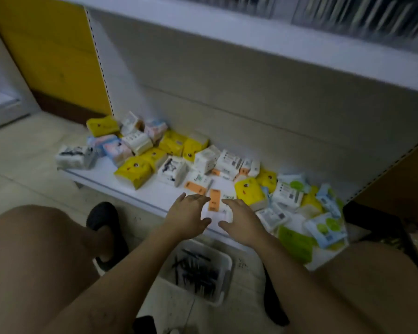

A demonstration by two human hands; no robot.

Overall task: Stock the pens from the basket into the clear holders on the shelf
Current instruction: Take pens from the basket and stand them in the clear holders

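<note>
A white basket sits on the floor between my knees, holding several dark pens. Above it, my left hand and my right hand reach out over the bottom shelf's front edge with fingers spread, on either side of a white tissue pack with orange labels. Neither hand holds anything. Clear holders with dark pens stand blurred on the upper shelf at the top right.
The low white shelf carries several yellow, white and blue tissue packs. A white upper shelf edge runs overhead. My knees and a dark shoe crowd the tiled floor. A dark bag lies right.
</note>
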